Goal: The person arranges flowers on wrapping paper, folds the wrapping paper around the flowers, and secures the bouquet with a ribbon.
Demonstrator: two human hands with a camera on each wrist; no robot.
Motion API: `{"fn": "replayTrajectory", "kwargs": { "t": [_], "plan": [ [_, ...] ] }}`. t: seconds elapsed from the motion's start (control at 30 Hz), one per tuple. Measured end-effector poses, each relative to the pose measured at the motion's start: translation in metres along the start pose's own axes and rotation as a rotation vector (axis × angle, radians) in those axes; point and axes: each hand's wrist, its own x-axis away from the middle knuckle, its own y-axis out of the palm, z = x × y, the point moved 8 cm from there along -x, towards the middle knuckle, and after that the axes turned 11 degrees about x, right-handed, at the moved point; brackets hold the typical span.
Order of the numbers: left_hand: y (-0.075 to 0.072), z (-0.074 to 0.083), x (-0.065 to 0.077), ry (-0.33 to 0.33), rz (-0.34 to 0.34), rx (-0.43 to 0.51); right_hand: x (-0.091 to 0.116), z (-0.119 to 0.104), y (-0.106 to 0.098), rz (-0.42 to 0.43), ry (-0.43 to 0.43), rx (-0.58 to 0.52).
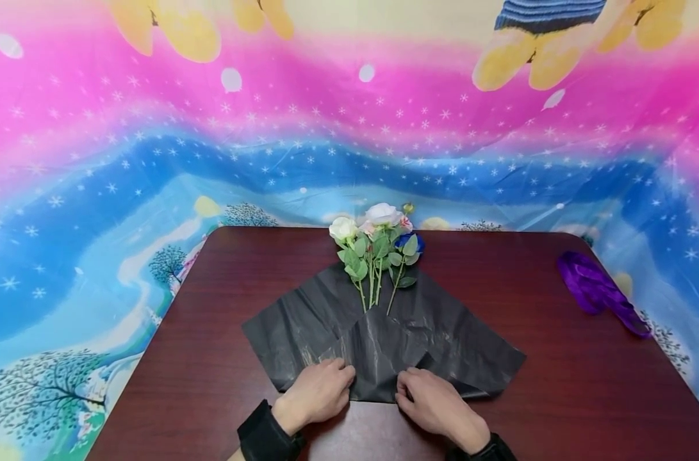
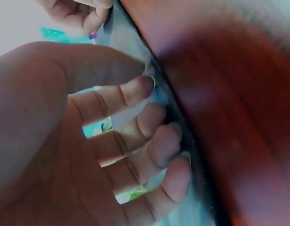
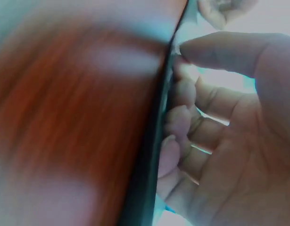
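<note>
A sheet of black wrapping paper point(image 1: 378, 358) is spread on the table, its lower part folded up over the flower stems. Out of the fold rise several roses point(image 1: 384, 214), white, pinkish and blue, with green leaves, their lower stems hidden. At the near folded edge, left of the middle, my left hand point(image 1: 320, 390) pinches the paper; its thumb and index fingertip meet at the edge in the left wrist view point(image 2: 149, 77). My right hand point(image 1: 435, 400) grips the same edge right of the middle, fingers curled against the paper point(image 3: 156, 136).
A purple ribbon point(image 1: 600, 288) lies bunched at the right edge of the dark red-brown table point(image 1: 199, 358). Behind and around the table hangs a colourful printed cloth point(image 1: 349, 128) with snowflakes and trees.
</note>
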Motion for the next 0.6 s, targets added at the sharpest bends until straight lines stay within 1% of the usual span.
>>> {"fn": "replayTrajectory", "kwargs": {
  "t": [0.1,0.27,0.4,0.47,0.6],
  "plan": [
    [0.004,-0.006,0.002,-0.051,-0.044,0.073,0.004,0.011,0.001,-0.024,0.031,-0.033],
    [0.005,-0.017,0.01,-0.143,-0.068,0.12,0.016,0.031,0.0,-0.026,0.07,-0.093],
    [0.005,-0.025,0.016,-0.224,-0.092,0.176,0.033,0.051,0.002,-0.04,0.141,-0.153],
    [0.006,-0.029,0.018,-0.25,-0.101,0.198,0.042,0.061,0.004,-0.058,0.186,-0.2],
    [0.006,-0.035,0.02,-0.297,-0.095,0.201,0.055,0.074,0.005,-0.073,0.259,-0.295]
  ]
}}
